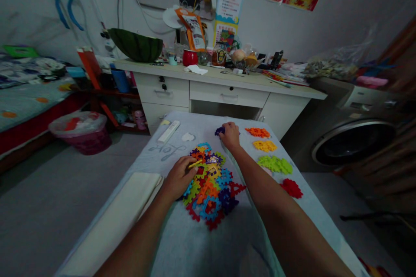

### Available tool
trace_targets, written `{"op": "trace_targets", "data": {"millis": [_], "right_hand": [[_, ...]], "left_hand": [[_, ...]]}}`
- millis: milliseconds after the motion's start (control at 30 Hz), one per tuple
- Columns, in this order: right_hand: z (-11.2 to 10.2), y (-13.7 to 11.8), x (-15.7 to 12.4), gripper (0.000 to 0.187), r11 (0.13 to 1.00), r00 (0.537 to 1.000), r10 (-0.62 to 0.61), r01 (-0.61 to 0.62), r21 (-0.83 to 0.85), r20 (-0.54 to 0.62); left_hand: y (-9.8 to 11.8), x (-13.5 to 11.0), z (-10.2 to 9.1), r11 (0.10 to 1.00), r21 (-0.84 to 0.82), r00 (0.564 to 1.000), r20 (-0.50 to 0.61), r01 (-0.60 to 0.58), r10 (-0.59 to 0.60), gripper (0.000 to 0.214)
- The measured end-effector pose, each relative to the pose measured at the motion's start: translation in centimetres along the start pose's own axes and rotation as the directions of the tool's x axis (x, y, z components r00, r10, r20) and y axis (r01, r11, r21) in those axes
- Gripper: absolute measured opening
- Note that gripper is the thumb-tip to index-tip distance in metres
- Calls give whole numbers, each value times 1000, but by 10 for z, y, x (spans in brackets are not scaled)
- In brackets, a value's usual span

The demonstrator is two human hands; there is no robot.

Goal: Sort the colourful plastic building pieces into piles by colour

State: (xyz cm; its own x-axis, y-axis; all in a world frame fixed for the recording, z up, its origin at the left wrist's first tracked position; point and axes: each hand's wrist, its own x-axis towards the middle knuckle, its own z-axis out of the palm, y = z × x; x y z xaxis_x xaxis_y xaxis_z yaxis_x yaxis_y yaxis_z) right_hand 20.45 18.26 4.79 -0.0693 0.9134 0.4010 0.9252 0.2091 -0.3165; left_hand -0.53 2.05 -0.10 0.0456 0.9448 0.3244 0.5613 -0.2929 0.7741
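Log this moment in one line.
left hand: holds yellow toothed piece, at mixed pile; right hand: at purple toothed pieces; nearby: orange toothed pieces

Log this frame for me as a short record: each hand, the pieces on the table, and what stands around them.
Left hand: hand over the mixed pile, a yellow piece at its fingers
Right hand: hand on the purple pieces; whether it grips one is hidden
Separate groups, far to near: orange, yellow, green, red, along the table's right side
Surface: cloth-covered table
Also on it: long white object, left of the right hand
Background: watermelon on a white desk
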Motion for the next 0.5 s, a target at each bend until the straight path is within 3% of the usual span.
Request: {"op": "trace_targets", "data": {"millis": [100,233,400,500], "right_hand": [[0,-2,-13,24,982,992,-94,77,174,88],[5,-9,-24,18,918,895,-289,159,363,339],[9,-21,-21,48,944,860,-294,194,265,417],[8,-26,-17,49,950,818,-300,213,227,491]], "left_hand": [[0,0,0,1000,-3,1000,3,2,-2,31],[2,0,0,1000,-11,1000,-9,9,-10,31],[3,0,-1,1000,-24,1000,-10,-6,6,29],[2,0,0,1000,-25,1000,-15,-8,7,29]]}}
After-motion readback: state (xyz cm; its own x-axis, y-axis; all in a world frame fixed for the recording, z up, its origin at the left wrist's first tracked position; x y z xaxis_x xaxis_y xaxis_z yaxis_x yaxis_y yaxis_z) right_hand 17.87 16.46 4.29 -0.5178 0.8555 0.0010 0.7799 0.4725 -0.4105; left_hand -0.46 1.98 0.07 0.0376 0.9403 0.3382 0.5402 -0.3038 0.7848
